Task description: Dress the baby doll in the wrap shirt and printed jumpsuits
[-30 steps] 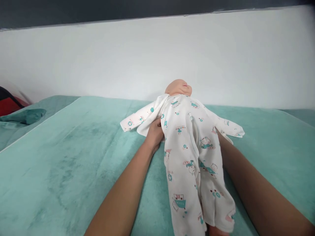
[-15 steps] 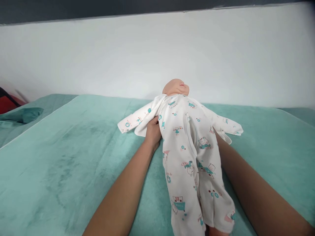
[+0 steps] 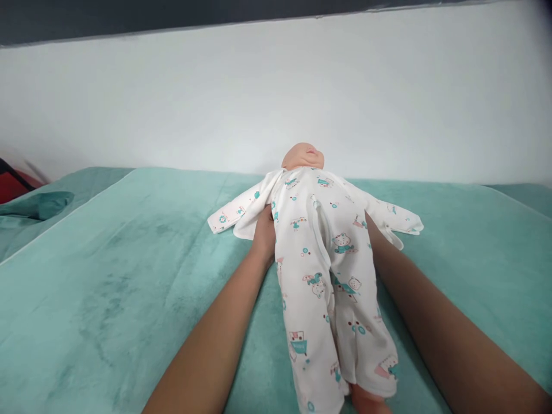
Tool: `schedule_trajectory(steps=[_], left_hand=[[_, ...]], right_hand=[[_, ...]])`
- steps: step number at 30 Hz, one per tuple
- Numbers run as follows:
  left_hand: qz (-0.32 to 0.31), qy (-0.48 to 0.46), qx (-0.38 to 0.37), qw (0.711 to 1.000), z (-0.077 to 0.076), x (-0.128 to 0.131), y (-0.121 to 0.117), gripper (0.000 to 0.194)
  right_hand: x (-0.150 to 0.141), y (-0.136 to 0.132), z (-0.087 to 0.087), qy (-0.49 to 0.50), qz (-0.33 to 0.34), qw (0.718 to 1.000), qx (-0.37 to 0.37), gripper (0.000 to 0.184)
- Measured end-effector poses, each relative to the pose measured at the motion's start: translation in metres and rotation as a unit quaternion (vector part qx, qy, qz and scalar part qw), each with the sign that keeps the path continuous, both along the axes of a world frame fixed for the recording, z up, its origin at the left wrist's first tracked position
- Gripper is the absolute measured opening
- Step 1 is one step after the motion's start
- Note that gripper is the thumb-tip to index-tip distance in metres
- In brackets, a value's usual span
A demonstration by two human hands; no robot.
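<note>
A baby doll [image 3: 303,155] lies on its back, its head toward the wall. It wears a white printed top [image 3: 241,210] with both sleeves spread, and white printed trousers [image 3: 302,247] with a slit at the crotch. At the doll's waist on the left, my left hand [image 3: 264,233] grips its side, fingers tucked out of sight under the clothes. My right forearm [image 3: 414,293] reaches to the opposite side of the waist, where the doll and clothing hide that hand. A bare doll foot [image 3: 368,401] shows below one trouser leg.
Under the doll spreads a green plush cover [image 3: 129,276]. A white wall [image 3: 172,103] with a dark band on top stands behind. Rumpled green fabric [image 3: 38,204] and a red-and-black item [image 3: 12,181] lie at the far left.
The doll's body and legs have shifted slightly left in view, and the head sits a bit lower. Both arms keep their places at the waist, the left hand slightly further left.
</note>
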State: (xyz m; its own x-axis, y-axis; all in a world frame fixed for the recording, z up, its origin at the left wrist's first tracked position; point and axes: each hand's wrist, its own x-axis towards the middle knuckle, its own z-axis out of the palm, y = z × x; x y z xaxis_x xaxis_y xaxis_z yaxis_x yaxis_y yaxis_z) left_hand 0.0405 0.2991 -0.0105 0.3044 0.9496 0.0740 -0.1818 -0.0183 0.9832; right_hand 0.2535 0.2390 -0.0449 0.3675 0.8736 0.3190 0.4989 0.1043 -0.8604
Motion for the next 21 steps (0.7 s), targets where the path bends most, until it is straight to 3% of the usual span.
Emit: schedule_trajectory(steps=[3, 6, 10, 12, 14, 19, 21], left_hand=[[0.018, 0.002, -0.03, 0.999, 0.001, -0.003, -0.003, 0.014], [0.021, 0.017, -0.042, 0.999, 0.001, -0.006, -0.004, 0.014], [0.061, 0.077, -0.031, 0.995, -0.001, -0.01, 0.0, 0.014], [0.085, 0.111, -0.027, 0.99, -0.004, -0.011, 0.004, 0.012], [0.099, 0.139, -0.016, 0.985, -0.007, -0.01, 0.009, 0.009], [0.125, 0.174, 0.075, 0.974, -0.015, -0.011, 0.014, 0.004], [0.115, 0.16, 0.098, 0.975, -0.021, -0.014, 0.011, 0.004]], right_hand=[[-0.006, -0.004, 0.012, -0.03, 0.03, 0.999, -0.026, 0.023], [-0.007, -0.004, 0.015, -0.062, 0.009, 0.997, -0.055, 0.015], [-0.002, -0.006, 0.014, -0.075, -0.102, 0.991, -0.047, 0.012], [-0.007, -0.013, 0.018, -0.06, -0.183, 0.981, -0.011, 0.013], [-0.02, -0.025, 0.029, -0.054, -0.214, 0.974, 0.042, 0.015], [-0.068, -0.053, 0.057, -0.16, -0.067, 0.973, 0.151, 0.024], [-0.07, -0.058, 0.055, -0.186, -0.072, 0.968, 0.156, 0.024]])
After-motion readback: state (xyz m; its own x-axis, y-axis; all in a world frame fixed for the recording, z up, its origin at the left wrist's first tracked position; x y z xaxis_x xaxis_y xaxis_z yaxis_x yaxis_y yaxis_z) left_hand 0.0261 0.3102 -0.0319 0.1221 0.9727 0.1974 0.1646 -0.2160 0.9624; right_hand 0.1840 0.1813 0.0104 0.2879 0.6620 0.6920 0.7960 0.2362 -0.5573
